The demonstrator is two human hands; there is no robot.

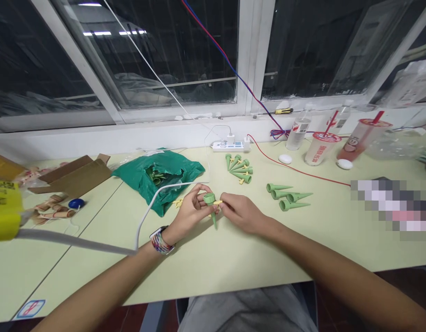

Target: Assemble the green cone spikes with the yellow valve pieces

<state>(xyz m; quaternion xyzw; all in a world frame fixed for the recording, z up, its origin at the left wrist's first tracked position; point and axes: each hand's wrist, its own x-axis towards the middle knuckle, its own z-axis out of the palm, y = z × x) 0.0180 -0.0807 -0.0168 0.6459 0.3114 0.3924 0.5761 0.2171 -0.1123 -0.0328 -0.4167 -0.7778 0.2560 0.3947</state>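
My left hand (189,213) grips a green plastic watering spike (209,199), wide round end up and point down, just above the table. My right hand (243,213) pinches a small yellow valve piece (217,202) at the spike's side; whether it is seated in the spike cannot be told. Behind the left hand, more yellow pieces (177,203) lie beside a torn green plastic bag (130,175) with green spikes inside. Several spikes with yellow pieces (246,170) are fanned out beyond my hands. Further right lie several plain green spikes (289,195).
A white power strip (231,146) sits by the wall, with a red cable (296,168) running right. Drink cups (322,148) and bottles (298,133) stand at the back right. At left are an open cardboard box (78,174), wooden pieces (56,210) and a grey cable (78,240) crossing the foreground.
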